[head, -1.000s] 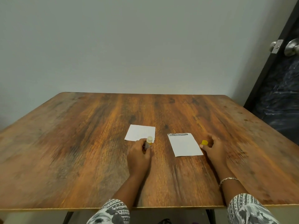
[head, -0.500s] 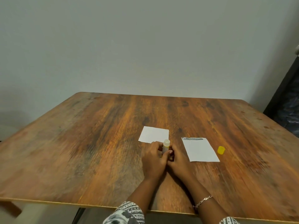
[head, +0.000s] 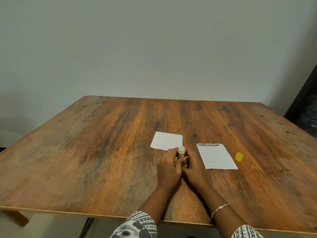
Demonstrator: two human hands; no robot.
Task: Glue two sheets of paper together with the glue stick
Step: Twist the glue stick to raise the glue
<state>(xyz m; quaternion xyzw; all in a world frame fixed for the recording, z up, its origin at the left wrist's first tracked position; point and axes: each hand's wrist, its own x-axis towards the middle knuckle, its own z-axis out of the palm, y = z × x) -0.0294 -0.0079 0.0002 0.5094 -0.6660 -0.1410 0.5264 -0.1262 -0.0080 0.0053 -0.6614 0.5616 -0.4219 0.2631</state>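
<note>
Two sheets are counted: left sheet [head: 166, 140], right sheet [head: 216, 157]. One glue stick [head: 181, 152] is gripped between them by left hand [head: 169, 167]. Whether right hand [head: 194, 167] holds it cannot be told, stick base hidden. One yellow cap [head: 239, 157] is seen rightmost.

A plain indoor room; home or office cannot be told. A worn wood-grain surface [head: 103, 160] stands against a bare pale wall [head: 154, 48]. A dark door [head: 307, 114] shows right of the surface.

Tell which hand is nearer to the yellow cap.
Right. The right hand sits across a paper sheet from the cap; the left hand is farther left, at the glue stick.
</note>
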